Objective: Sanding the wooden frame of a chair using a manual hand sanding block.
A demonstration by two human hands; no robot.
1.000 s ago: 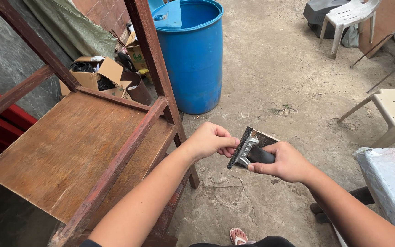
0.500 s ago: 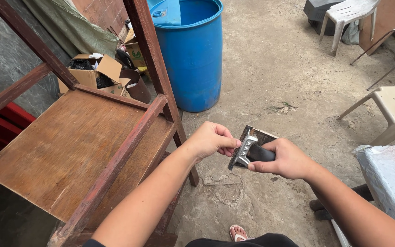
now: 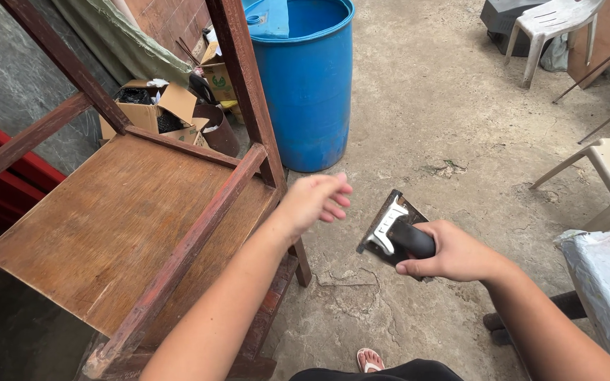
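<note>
One scraper (image 3: 395,229), broad metal blade, black handle, gripped by right hand (image 3: 453,252); left hand (image 3: 313,200) loose, empty.

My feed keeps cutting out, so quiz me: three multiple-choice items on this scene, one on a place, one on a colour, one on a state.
1. Where does the drum stand?
A. on the wooden shelf
B. on the concrete floor behind the shelf frame's post
C. on the plastic chair

2. What colour is the drum?
A. blue
B. red
C. white

3. What is the left hand doing?
A. gripping the scraper blade
B. resting flat on the shelf
C. hanging free in the air, holding nothing

Answers:
1. B: the drum stands on the concrete floor behind the post of the wooden shelf.
2. A: its wall is blue all round.
3. C: the left hand is apart from the scraper, which only the right hand grips.
</note>
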